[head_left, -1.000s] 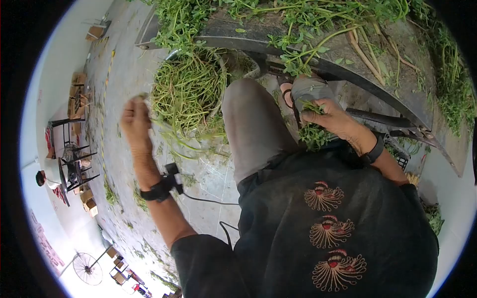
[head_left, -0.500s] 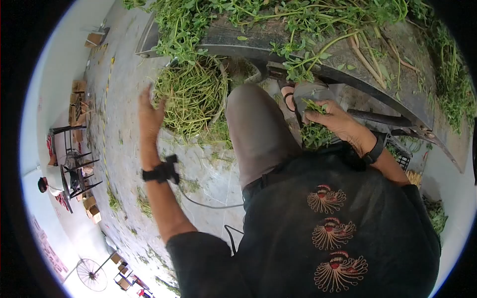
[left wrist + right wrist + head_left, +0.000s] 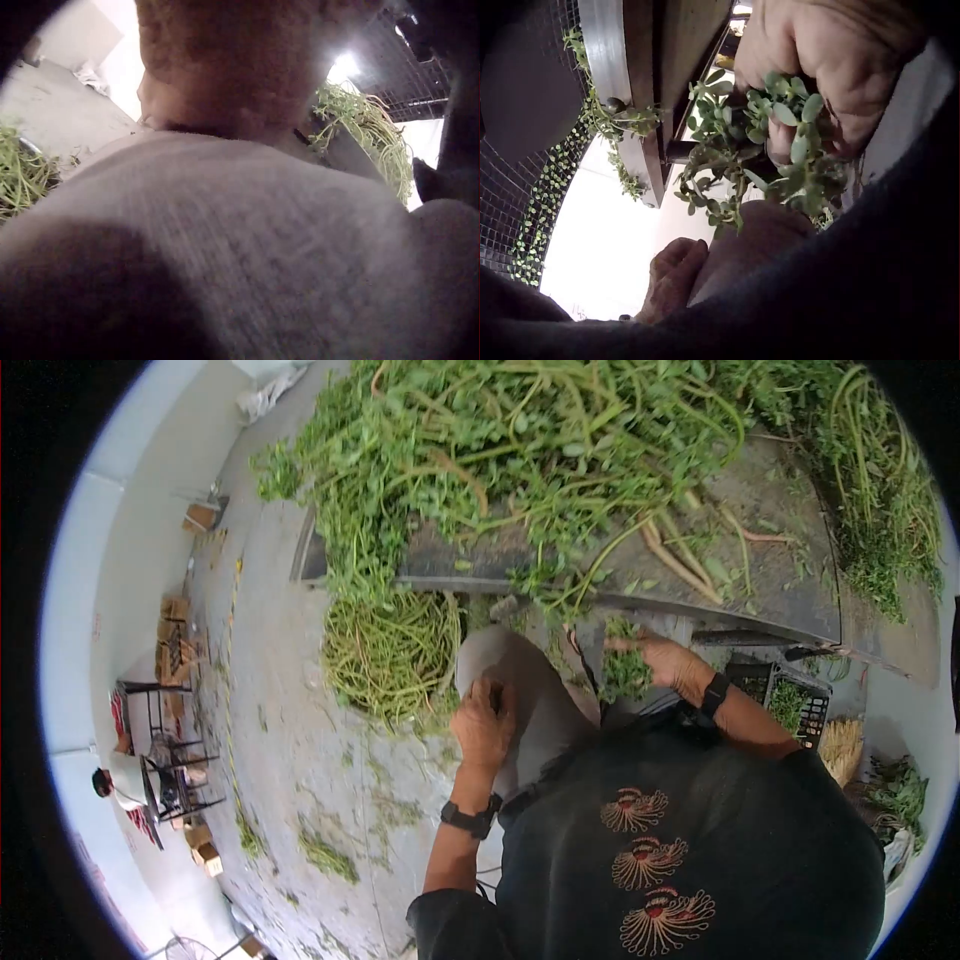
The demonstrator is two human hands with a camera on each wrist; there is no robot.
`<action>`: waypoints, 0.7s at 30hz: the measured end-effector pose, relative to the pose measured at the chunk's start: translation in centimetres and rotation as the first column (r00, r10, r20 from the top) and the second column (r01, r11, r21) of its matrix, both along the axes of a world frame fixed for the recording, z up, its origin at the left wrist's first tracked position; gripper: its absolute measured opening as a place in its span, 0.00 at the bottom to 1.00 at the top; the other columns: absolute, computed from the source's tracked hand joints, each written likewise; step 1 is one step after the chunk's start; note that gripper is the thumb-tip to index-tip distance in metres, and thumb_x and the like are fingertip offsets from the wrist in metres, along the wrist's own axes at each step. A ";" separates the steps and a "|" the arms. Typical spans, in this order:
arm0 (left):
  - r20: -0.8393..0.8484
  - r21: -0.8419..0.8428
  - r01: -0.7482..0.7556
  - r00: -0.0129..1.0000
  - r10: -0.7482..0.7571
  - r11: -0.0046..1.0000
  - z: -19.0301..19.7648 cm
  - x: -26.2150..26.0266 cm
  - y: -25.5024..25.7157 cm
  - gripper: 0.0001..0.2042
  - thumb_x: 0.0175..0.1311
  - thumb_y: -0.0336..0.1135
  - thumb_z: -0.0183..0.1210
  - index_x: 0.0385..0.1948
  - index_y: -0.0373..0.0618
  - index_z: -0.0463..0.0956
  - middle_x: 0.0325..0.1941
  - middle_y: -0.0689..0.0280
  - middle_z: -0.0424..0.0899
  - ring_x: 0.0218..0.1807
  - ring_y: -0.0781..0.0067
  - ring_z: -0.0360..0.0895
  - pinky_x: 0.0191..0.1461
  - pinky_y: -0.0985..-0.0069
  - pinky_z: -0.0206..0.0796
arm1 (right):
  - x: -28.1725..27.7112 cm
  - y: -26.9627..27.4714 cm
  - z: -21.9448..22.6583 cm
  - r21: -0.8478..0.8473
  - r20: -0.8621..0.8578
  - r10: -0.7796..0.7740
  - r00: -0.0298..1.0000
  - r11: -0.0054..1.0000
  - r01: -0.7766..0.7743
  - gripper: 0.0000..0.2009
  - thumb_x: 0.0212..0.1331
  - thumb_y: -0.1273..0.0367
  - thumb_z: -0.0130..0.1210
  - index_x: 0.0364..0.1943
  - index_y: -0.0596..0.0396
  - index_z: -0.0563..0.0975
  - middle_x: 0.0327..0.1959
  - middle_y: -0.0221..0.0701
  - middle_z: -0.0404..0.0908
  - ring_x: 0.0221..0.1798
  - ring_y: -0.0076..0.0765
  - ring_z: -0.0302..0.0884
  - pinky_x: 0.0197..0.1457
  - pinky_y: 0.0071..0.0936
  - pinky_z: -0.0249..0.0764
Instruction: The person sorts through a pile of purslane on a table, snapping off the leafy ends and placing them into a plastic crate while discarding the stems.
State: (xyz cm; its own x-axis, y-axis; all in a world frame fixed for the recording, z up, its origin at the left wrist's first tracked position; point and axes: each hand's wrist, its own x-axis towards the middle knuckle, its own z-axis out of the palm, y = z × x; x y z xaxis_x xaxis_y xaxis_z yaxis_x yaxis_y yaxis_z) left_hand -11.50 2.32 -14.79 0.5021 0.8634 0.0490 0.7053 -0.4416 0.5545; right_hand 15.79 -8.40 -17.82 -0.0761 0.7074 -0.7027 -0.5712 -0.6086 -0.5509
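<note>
My right hand (image 3: pixel 672 662) grips a bunch of leafy purslane sprigs (image 3: pixel 625 672) above the lap, close to the table's near edge. In the right wrist view its curled fingers close round the stems, with rounded leaves (image 3: pixel 806 112) sticking out. My left hand (image 3: pixel 483 722) rests on the grey-trousered knee (image 3: pixel 497 650), fingers loosely curled and nothing showing in them. The left wrist view has that hand (image 3: pixel 225 67) dark and close over the trouser cloth (image 3: pixel 270 202). Beside the knee lies a round heap of long green stems (image 3: pixel 390 655).
A large pile of purslane (image 3: pixel 520 450) covers much of the dark table (image 3: pixel 765 595) in front and hangs over its edge. At the right stands a black crate (image 3: pixel 800 705) with greens inside. Scattered stems (image 3: pixel 325 855) lie on the floor; a person sits far left among chairs and boxes.
My left hand has moved from beside the stem heap to the knee; the stems near it a second ago are gone from it. The right hand still holds its sprigs. The head view has tilted up.
</note>
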 end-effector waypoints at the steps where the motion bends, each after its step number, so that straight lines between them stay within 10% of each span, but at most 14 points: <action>1: 0.004 0.019 0.015 1.000 -0.015 1.000 0.6 -0.1 0.0 0.08 0.55 0.38 0.59 0.29 0.46 0.72 0.25 0.60 0.78 0.28 0.53 0.76 0.30 0.62 0.67 | -0.7 0.1 1.3 -0.100 0.151 -0.032 0.988 0.994 0.048 0.23 0.55 0.59 0.60 0.49 0.60 0.70 0.46 0.32 0.74 0.44 0.29 0.75 0.39 0.23 0.76; 10: 0.321 0.264 0.042 0.938 -0.129 0.964 10.8 3.5 3.6 0.04 0.60 0.29 0.55 0.28 0.39 0.76 0.22 0.62 0.76 0.23 0.76 0.70 0.31 0.79 0.64 | 0.4 -0.3 -4.8 0.069 -0.092 -0.004 0.996 0.998 0.010 0.17 0.57 0.70 0.56 0.49 0.60 0.70 0.44 0.29 0.77 0.46 0.25 0.75 0.48 0.19 0.72; 14: 0.275 0.401 0.020 0.951 -0.142 0.916 15.9 4.9 6.7 0.04 0.59 0.29 0.56 0.29 0.38 0.75 0.24 0.60 0.76 0.21 0.71 0.71 0.27 0.77 0.63 | -0.3 -0.2 -3.4 0.411 -0.218 -0.072 0.973 0.898 0.159 0.21 0.58 0.69 0.54 0.57 0.57 0.67 0.51 0.30 0.75 0.46 0.26 0.75 0.47 0.14 0.67; 16: 0.420 0.348 -0.084 0.904 -0.075 0.934 17.5 5.8 8.4 0.06 0.61 0.30 0.56 0.30 0.37 0.76 0.24 0.63 0.78 0.22 0.78 0.71 0.27 0.80 0.63 | -0.1 -0.1 -2.2 0.173 0.095 0.000 0.996 0.985 -0.016 0.24 0.56 0.68 0.55 0.57 0.58 0.66 0.56 0.32 0.71 0.53 0.29 0.71 0.52 0.25 0.69; 21: 0.557 0.089 -0.139 0.828 0.067 0.986 19.5 7.6 10.5 0.09 0.62 0.34 0.56 0.31 0.35 0.77 0.23 0.68 0.79 0.23 0.84 0.71 0.28 0.84 0.62 | 0.5 -1.7 -3.5 0.406 -0.039 0.035 0.999 0.914 -0.016 0.29 0.52 0.60 0.60 0.58 0.52 0.66 0.59 0.32 0.69 0.59 0.31 0.65 0.55 0.40 0.66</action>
